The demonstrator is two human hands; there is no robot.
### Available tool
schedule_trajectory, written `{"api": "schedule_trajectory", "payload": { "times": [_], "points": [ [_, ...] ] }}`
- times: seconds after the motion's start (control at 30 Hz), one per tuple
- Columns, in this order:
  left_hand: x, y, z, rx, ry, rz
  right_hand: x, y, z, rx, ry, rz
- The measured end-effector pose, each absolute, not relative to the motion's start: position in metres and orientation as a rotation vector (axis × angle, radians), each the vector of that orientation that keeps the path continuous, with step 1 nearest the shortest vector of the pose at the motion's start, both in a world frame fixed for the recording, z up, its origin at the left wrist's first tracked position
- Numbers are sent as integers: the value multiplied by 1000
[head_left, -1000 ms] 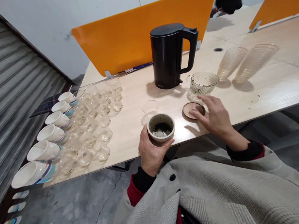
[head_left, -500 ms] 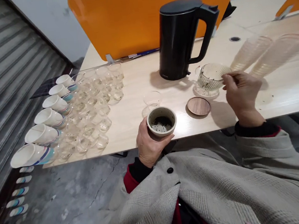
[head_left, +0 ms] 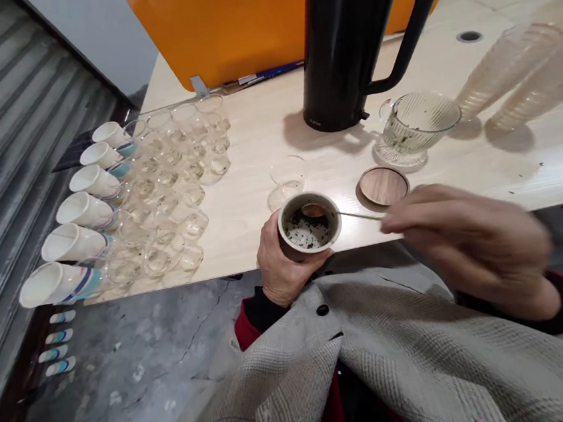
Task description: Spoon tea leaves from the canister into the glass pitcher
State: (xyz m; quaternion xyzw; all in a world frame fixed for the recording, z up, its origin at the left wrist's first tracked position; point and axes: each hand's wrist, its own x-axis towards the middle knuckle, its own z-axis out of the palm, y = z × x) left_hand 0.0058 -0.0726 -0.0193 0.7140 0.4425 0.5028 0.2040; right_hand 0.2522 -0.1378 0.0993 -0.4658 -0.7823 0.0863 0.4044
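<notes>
Left hand (head_left: 286,267) around cup (head_left: 309,233), right hand (head_left: 476,244) on spoon (head_left: 348,215)

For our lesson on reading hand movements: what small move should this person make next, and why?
Probably a gentle stir: the right hand holds a spoon with its bowl inside the cup's rim, dark bits lie in the cup, and the left hand grips it.

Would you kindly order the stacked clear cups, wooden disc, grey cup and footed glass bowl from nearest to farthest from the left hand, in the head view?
From the left hand:
1. Grey cup: in its grasp.
2. Wooden disc: to the right.
3. Footed glass bowl: farther right, beyond it.
4. Stacked clear cups: far right.
</notes>
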Motion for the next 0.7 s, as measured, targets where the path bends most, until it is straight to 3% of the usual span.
{"api": "schedule_trajectory", "payload": {
  "times": [0.17, 0.7],
  "points": [
    [7, -76, -16, 1974, 1279, 1373, 228, -99, 97, -868, -2192, 316],
    [7, -74, -17, 1925, 1290, 1383, 221, -78, 81, -839, -2266, 410]
  ]
}}
